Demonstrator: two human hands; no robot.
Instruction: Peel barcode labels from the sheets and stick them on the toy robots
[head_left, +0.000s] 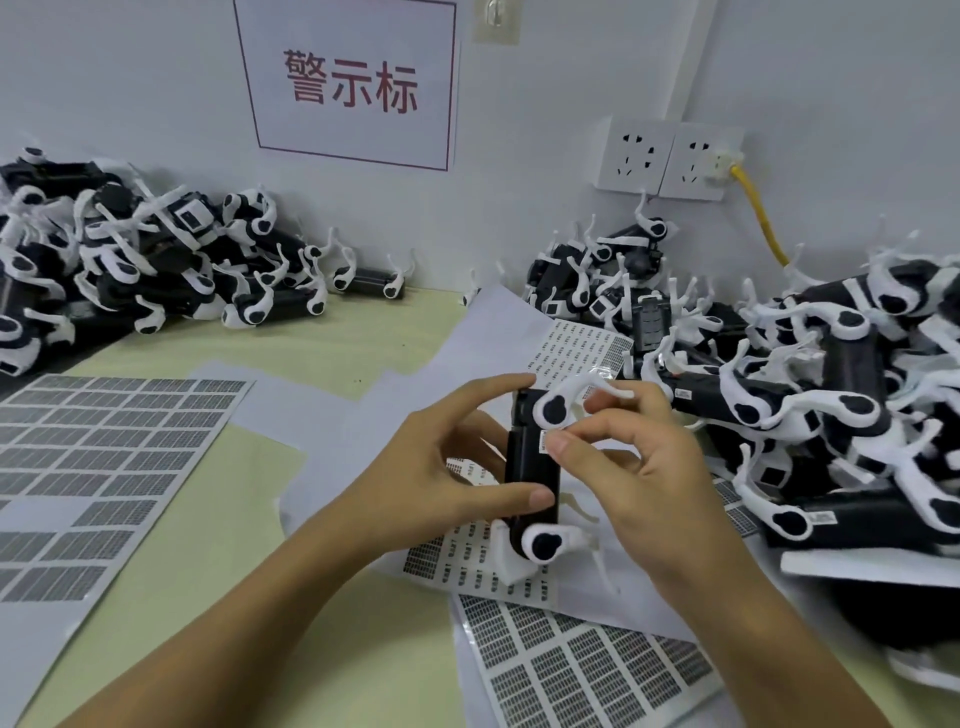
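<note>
Head view shows your left hand gripping the toy robot upright above the label sheets, steadying its black side so your right hand can pinch a small label against it.
</note>
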